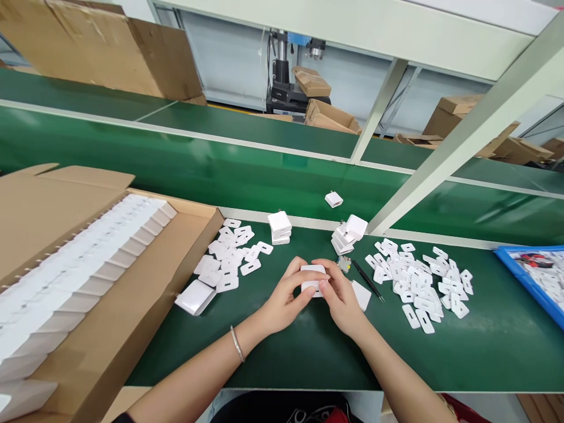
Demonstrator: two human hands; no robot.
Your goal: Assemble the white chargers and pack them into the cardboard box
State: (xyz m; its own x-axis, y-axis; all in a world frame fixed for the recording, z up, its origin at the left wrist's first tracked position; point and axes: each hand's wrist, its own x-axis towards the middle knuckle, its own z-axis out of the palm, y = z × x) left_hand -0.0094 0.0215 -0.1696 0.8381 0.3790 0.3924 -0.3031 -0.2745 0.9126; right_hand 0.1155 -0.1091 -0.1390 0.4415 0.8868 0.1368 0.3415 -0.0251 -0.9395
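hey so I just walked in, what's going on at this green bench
A person holds a small white piece between the left hand and right hand, above the green bench. Loose white plates lie to both sides, black tweezers beside the right hand. An open cardboard box at left holds a row of white items.

Pale posts (pixel 467 132) rise along the green workbench (pixel 273 358) before a bluish-white wall (pixel 233 59)

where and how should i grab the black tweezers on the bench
Probably pinch the black tweezers across the middle of their body, from above. They lie flat, long and slim, fine tip toward the near right, so the wider part offers a safer hold; a white piece close on their left favours coming from above.
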